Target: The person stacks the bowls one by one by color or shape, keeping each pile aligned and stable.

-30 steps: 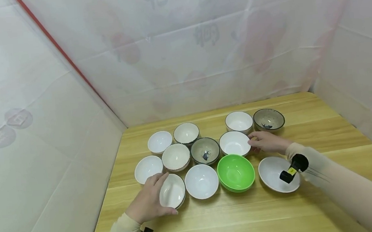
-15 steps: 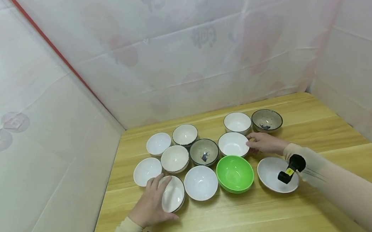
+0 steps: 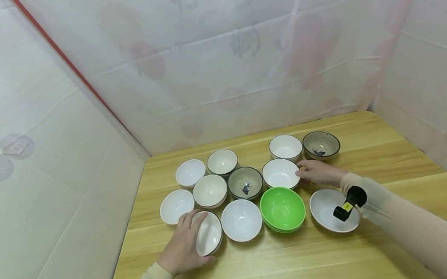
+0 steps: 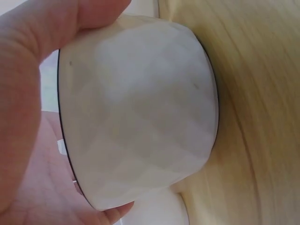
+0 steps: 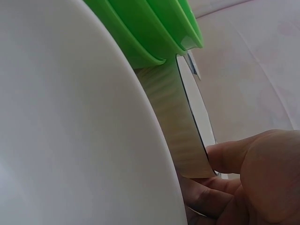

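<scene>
My left hand (image 3: 185, 242) grips a white bowl with a thin dark rim (image 3: 210, 235) at the front left of the group and holds it tilted. In the left wrist view the fingers and thumb wrap the faceted outside of this bowl (image 4: 140, 117). My right hand (image 3: 315, 172) pinches the right rim of a plain white bowl (image 3: 279, 173) in the middle row. In the right wrist view the fingertips (image 5: 220, 159) sit on the thin edge of that bowl (image 5: 193, 117), behind a wide white bowl (image 5: 70, 122).
Several more bowls stand close together on the wooden table (image 3: 382, 155): a stack of green bowls (image 3: 283, 208), a shallow white bowl (image 3: 329, 210) under my right wrist, white bowls (image 3: 241, 219) and two dark patterned ones (image 3: 245, 183). White sheet walls close in the left, back and right.
My left hand has tipped the dark-rimmed bowl further up onto its edge. My right hand has stayed at the white bowl's rim.
</scene>
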The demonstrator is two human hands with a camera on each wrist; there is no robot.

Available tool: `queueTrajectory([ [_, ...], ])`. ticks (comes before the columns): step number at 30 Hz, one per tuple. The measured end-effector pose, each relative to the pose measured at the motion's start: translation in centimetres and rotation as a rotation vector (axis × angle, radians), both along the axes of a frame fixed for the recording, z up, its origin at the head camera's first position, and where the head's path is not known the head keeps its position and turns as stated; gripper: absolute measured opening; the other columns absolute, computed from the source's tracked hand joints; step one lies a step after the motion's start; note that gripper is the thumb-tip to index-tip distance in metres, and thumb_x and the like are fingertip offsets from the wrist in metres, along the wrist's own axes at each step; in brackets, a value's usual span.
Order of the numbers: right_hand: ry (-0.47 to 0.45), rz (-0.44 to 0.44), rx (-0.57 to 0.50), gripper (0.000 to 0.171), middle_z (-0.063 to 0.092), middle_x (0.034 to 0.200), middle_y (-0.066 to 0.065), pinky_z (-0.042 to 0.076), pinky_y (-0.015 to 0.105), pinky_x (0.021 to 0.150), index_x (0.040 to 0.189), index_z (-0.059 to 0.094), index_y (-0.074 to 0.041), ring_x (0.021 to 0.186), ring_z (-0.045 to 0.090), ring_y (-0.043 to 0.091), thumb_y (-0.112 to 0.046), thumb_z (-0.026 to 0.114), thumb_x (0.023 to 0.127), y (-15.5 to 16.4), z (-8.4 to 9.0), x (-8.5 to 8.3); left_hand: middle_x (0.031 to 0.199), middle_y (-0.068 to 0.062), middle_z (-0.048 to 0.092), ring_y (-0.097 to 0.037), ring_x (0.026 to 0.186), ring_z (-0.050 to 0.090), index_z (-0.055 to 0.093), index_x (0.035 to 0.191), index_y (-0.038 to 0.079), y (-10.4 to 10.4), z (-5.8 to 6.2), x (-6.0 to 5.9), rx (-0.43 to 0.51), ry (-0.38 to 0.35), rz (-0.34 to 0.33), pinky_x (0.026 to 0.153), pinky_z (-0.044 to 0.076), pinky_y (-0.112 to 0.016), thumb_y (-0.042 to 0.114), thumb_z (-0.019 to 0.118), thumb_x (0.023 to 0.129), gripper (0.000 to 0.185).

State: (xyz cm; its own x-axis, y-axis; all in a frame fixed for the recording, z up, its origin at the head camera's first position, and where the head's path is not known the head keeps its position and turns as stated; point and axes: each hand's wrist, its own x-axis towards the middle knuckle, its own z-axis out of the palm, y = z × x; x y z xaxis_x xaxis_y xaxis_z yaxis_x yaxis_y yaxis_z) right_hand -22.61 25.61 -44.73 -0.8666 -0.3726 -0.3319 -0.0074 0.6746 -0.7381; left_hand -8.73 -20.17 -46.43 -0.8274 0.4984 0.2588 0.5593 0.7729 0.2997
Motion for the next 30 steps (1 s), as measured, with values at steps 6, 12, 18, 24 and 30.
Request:
queueTrajectory([
  [6,0.007,0.011,-0.008,0.038,0.065,0.098,0.009,0.051,0.036,0.075,0.126,0.05,0.001,0.088,0.06,0.022,-0.027,0.048,0.101,0.0,-0.1,0.0,0.136,-0.019,0.045,-0.032,0.122,0.04,0.046,0.14,0.009,-0.2,-0.4,-0.1,0.003,0.047,-0.007,0.095,0.045,-0.048,0.052,0.089,0.042,0.115],
  [12,0.004,-0.003,0.011,0.037,0.065,0.096,0.007,0.05,0.035,0.075,0.127,0.05,-0.001,0.088,0.06,0.021,-0.027,0.048,0.101,0.0,-0.4,-0.2,0.133,-0.02,0.047,-0.033,0.121,0.042,0.048,0.137,0.008,-0.2,-0.6,-0.2,0.008,0.088,-0.014,0.093,0.046,-0.048,0.05,0.089,0.04,0.113],
  [18,-0.012,-0.006,0.016,0.04,0.065,0.099,0.007,0.05,0.037,0.078,0.13,0.048,0.0,0.089,0.06,0.021,-0.029,0.047,0.102,0.0,-0.4,-0.2,0.132,-0.02,0.048,-0.032,0.12,0.042,0.05,0.135,0.008,-0.3,-0.6,-0.2,0.018,0.097,-0.009,0.092,0.047,-0.047,0.051,0.089,0.039,0.112],
  [24,-0.017,-0.002,0.015,0.04,0.064,0.101,0.008,0.05,0.037,0.079,0.13,0.048,0.001,0.09,0.06,0.021,-0.028,0.047,0.102,-0.1,-0.1,-0.1,0.132,-0.017,0.048,-0.03,0.12,0.042,0.05,0.134,0.008,-0.5,-0.4,-0.2,0.039,0.108,-0.013,0.09,0.048,-0.046,0.051,0.089,0.04,0.111],
  [30,-0.012,0.002,0.018,0.042,0.064,0.101,0.008,0.05,0.038,0.079,0.132,0.046,0.002,0.09,0.06,0.021,-0.027,0.046,0.102,-0.1,0.0,0.0,0.13,-0.017,0.049,-0.03,0.118,0.043,0.051,0.132,0.007,-0.6,0.4,-0.3,0.062,0.134,-0.017,0.089,0.048,-0.047,0.05,0.088,0.04,0.108],
])
